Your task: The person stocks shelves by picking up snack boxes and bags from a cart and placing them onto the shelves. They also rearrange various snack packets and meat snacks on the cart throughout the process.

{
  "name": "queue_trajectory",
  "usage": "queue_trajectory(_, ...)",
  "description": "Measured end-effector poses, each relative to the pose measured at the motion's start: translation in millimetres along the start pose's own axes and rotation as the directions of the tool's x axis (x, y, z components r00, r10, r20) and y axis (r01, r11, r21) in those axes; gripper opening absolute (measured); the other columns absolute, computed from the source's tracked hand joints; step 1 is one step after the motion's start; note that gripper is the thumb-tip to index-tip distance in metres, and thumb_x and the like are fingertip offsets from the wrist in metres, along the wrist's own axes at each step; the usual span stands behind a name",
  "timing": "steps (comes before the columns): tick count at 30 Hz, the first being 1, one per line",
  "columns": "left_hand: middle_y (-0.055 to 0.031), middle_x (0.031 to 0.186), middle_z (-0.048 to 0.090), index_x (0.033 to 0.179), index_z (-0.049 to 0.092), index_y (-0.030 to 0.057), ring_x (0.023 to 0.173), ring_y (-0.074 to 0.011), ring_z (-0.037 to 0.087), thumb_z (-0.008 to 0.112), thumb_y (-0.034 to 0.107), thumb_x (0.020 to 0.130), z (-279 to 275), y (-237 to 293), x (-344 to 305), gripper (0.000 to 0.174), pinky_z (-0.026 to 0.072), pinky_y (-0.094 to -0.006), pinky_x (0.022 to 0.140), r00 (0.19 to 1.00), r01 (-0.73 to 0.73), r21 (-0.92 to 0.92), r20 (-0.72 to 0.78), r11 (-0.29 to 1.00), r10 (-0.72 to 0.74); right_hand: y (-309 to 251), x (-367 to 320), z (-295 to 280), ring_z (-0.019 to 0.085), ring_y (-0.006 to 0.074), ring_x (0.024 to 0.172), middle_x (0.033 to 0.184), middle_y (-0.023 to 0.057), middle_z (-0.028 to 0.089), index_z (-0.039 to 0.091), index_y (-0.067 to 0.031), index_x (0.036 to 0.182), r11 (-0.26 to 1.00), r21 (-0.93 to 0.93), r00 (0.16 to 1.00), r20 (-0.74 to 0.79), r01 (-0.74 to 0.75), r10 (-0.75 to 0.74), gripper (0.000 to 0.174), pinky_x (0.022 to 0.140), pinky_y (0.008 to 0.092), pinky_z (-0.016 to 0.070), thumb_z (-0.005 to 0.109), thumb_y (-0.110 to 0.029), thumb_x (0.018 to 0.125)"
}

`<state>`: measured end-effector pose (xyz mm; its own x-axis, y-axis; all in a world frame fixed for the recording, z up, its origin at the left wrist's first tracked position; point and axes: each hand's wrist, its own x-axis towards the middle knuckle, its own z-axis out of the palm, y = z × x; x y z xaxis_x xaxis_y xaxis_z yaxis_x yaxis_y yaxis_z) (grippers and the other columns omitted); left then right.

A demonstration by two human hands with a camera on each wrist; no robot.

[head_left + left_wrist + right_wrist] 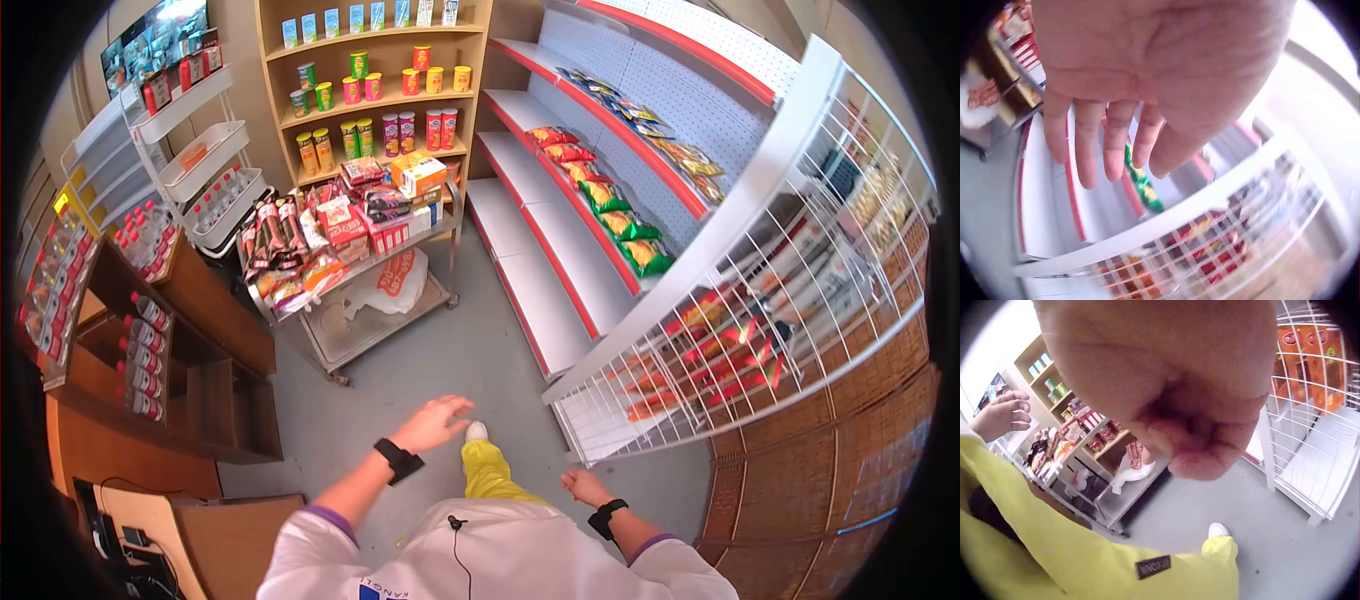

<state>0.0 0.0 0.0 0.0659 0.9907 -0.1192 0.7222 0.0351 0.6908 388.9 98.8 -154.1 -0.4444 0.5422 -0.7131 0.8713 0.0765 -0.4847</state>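
My left hand [434, 424] is held out over the floor with nothing in it. Its fingers [1087, 144] hang slightly bent and apart in the left wrist view. On the right, my right hand [588, 487] hangs near my body, fingers loosely curled toward the palm and no object showing in them. Nearest to it is the white wire end panel [740, 300] of the shelving. Ahead of the left hand stands a metal cart [385, 325], heaped with boxed and bagged snacks [345, 225].
White shelves with red edges [540, 290] run along the right, bearing green chip bags [625, 225]. A wooden rack [375, 45] with canisters stands behind the cart. Bottles [145, 355] fill a brown shelf unit at left. Grey floor [400, 370] lies between.
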Motion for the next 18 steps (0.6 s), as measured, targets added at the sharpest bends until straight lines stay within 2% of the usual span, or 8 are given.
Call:
queue_trajectory(2, -0.011, 0.109, 0.06, 0.119, 0.054, 0.0086, 0.099, -0.0241, 0.061, 0.06, 0.015, 0.086, 6.7, 23.1, 9.3, 0.034, 0.0471, -0.0364, 0.089, 0.985, -0.017, -0.57, -0.15, 0.821, -0.084, 8.5, 28.1, -10.8, 0.057, 0.0143, 0.058, 0.067, 0.0057, 0.058, 0.057, -0.0046, 0.09, 0.948, -0.258, 0.913, -0.311, 0.186, -0.264, 0.022, 0.059, 0.0278, 0.0482, 0.052, -0.026, 0.092)
queue_trajectory(5, -0.01, 0.108, 0.06, 0.118, 0.055, 0.0087, 0.099, -0.0225, 0.061, 0.06, 0.015, 0.086, -20.0, -13.5, 64.7, 0.032, 0.0473, -0.0351, 0.088, 0.959, -0.055, -0.671, -0.242, 0.74, -0.149, -40.7, 125.0, -55.4, 0.054, 0.0105, 0.057, 0.065, 0.0027, 0.056, 0.055, -0.0064, 0.09, 0.951, -0.02, 0.866, -0.409, 0.308, -0.288, 0.017, 0.057, 0.0252, 0.0464, 0.054, -0.024, 0.091)
queue_trajectory(7, -0.0119, 0.113, 0.058, 0.12, 0.054, 0.0089, 0.107, -0.026, 0.056, 0.062, 0.02, 0.085, -55.3, -13.3, 87.5, 0.037, 0.044, -0.0383, 0.093, 0.957, -0.002, -0.502, -0.253, 0.865, -0.145, -101.6, 163.8, -103.1, 0.054, 0.0094, 0.058, 0.068, 0.0004, 0.057, 0.055, -0.0076, 0.091, 0.858, 0.263, 0.867, -0.373, 0.442, -0.332, 0.016, 0.057, 0.0251, 0.0464, 0.055, -0.023, 0.091)
queue_trajectory(9, -0.0146, 0.123, 0.052, 0.127, 0.049, 0.0095, 0.12, -0.0316, 0.046, 0.064, 0.028, 0.083, -89.2, -12.3, 107.6, 0.049, 0.0365, -0.0433, 0.101, 0.963, -0.08, -0.002, -0.26, 0.997, 0.076, -190.5, 173.1, -156.8, 0.054, 0.0092, 0.062, 0.075, -0.0002, 0.058, 0.056, -0.0084, 0.095, 0.833, 0.399, 0.923, -0.165, 0.385, -0.348, 0.017, 0.059, 0.0246, 0.0463, 0.052, -0.025, 0.094)
queue_trajectory(11, -0.0162, 0.132, 0.044, 0.133, 0.043, 0.0104, 0.13, -0.0358, 0.032, 0.064, 0.035, 0.082, -125.9, -3.3, 138.6, 0.061, 0.0279, -0.0472, 0.107, 0.95, -0.09, 0.099, -0.291, 0.991, 0.115, -267.8, 191.7, -192.3, 0.059, 0.0102, 0.075, 0.087, 0.0022, 0.06, 0.055, -0.0063, 0.104, 0.711, 0.514, 0.853, -0.084, 0.48, -0.516, 0.022, 0.068, 0.0259, 0.0489, 0.048, -0.026, 0.096)
queue_trajectory(14, -0.0156, 0.139, 0.038, 0.136, 0.04, 0.0107, 0.135, -0.0361, 0.025, 0.063, 0.039, 0.082, -156.4, 3.2, 192.1, 0.064, 0.0233, -0.0495, 0.109, 0.929, -0.057, 0.18, -0.35, 0.982, 0.118, -372.1, 201.3, -214.6, 0.059, 0.018, 0.098, 0.107, 0.0104, 0.06, 0.052, -0.0029, 0.116, 0.509, 0.774, 0.808, -0.006, 0.376, -0.589, 0.036, 0.087, 0.0315, 0.0461, 0.042, -0.033, 0.098)
queue_trajectory(16, -0.0135, 0.143, 0.033, 0.136, 0.042, 0.0133, 0.135, -0.0384, 0.023, 0.066, 0.043, 0.078, -162.1, -0.7, 227.2, 0.069, 0.0218, -0.0528, 0.108, 0.881, -0.103, 0.242, -0.428, 0.965, 0.201, -418.7, 211.9, -225.9, 0.046, 0.024, 0.12, 0.129, 0.0154, 0.048, 0.043, -0.0029, 0.128, 0.211, 0.975, 0.535, 0.14, 0.073, -0.833, 0.054, 0.102, 0.037, 0.0351, 0.031, -0.046, 0.098)
queue_trajectory(18, -0.0131, 0.144, 0.032, 0.135, 0.044, 0.0146, 0.134, -0.0406, 0.022, 0.066, 0.045, 0.074, -174.7, -9.6, 255.5, 0.071, 0.0212, -0.0545, 0.107, 0.854, -0.1, 0.28, -0.468, 0.955, 0.226, -461.1, 222.5, -233.3, 0.044, 0.0249, 0.122, 0.131, 0.0157, 0.046, 0.041, -0.0029, 0.13, 0.124, 0.983, 0.368, 0.167, -0.138, -0.915, 0.056, 0.103, 0.0379, 0.0332, 0.03, -0.047, 0.098)
